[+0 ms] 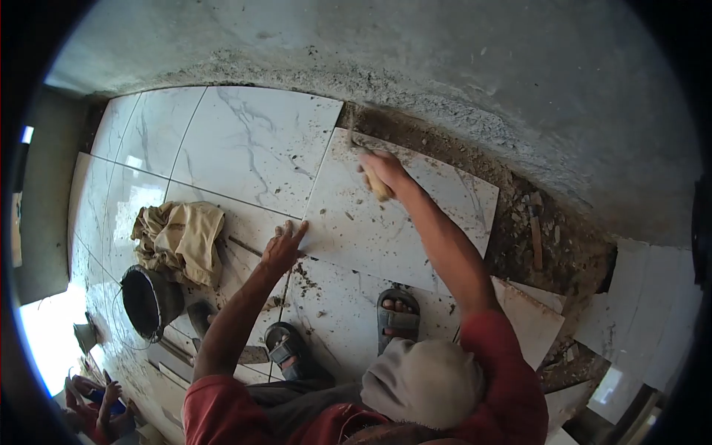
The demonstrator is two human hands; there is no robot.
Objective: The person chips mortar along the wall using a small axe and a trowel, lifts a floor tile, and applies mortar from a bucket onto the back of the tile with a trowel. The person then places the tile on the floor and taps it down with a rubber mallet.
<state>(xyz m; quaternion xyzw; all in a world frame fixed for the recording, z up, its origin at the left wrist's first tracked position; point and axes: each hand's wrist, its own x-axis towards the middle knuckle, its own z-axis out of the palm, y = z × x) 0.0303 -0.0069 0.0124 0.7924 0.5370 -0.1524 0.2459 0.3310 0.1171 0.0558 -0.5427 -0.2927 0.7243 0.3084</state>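
My right hand (382, 172) is closed round the wooden handle of a trowel (381, 189); the tool's blurred metal end points toward the wall, over the top edge of a white marbled tile (400, 215). Crumbs of mortar are scattered on this tile. My left hand (282, 246) rests with spread fingers at the joint near the tile's lower left corner, holding nothing. Beside it, a thin dark strip (245, 246) lies on the floor.
A crumpled beige cloth (182, 233) and a black bucket (150, 302) stand to the left. Along the grey wall (460, 67) runs a strip of bare soil (445, 148) with a hammer-like tool (535, 237). Another person (96, 404) is at lower left.
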